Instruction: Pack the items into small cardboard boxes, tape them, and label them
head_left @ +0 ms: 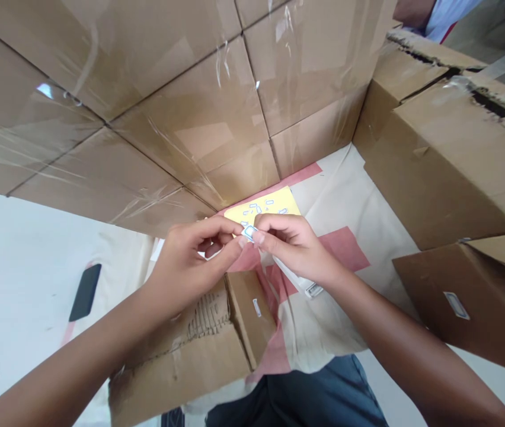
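My left hand point(190, 261) and my right hand point(294, 243) meet at the fingertips over a small white sticker with a blue border point(249, 232), each pinching it. My right hand also holds a white strip of label backing point(306, 286) that hangs below the palm. Just behind the fingers lies a yellow sheet point(270, 207) carrying several similar small stickers. Under my left wrist sits a small cardboard box point(217, 344) with one sticker point(256, 307) on its side flap.
A tape-wrapped wall of cardboard cartons point(168, 101) rises ahead, more cartons point(448, 154) stand at the right, one bearing a label point(456, 305). A cream and red cloth point(345, 237) covers the floor. A black phone point(85, 292) lies left. Another person's sleeve point(439, 15) shows top right.
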The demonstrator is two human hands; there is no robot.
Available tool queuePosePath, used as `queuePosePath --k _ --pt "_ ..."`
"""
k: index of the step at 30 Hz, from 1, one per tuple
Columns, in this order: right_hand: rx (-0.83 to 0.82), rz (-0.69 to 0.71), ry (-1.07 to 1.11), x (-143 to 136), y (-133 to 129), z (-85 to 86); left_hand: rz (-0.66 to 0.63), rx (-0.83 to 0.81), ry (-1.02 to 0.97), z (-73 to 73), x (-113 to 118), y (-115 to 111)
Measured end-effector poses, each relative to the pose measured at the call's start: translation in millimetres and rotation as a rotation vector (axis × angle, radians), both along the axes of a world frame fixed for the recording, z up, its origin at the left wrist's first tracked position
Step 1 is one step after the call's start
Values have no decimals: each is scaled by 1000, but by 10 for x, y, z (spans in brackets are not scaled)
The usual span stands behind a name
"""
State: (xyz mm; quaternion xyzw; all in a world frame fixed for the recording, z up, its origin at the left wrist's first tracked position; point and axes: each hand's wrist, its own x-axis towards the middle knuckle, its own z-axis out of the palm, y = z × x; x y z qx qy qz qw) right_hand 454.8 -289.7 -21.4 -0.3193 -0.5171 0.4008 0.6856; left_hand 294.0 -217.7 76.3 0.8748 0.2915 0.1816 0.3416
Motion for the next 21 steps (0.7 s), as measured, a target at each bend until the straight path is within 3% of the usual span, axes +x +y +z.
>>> queuePosePath --k 5,8,21 --pt "-42 122 29 45 -44 22 -38 -292 -44 4 2 74" --pt "-40 190 50 45 -45 18 -72 -382 -38 11 4 91" --pt "-107 181 70 28 -45 29 -75 -404 -27 4 -30 79"
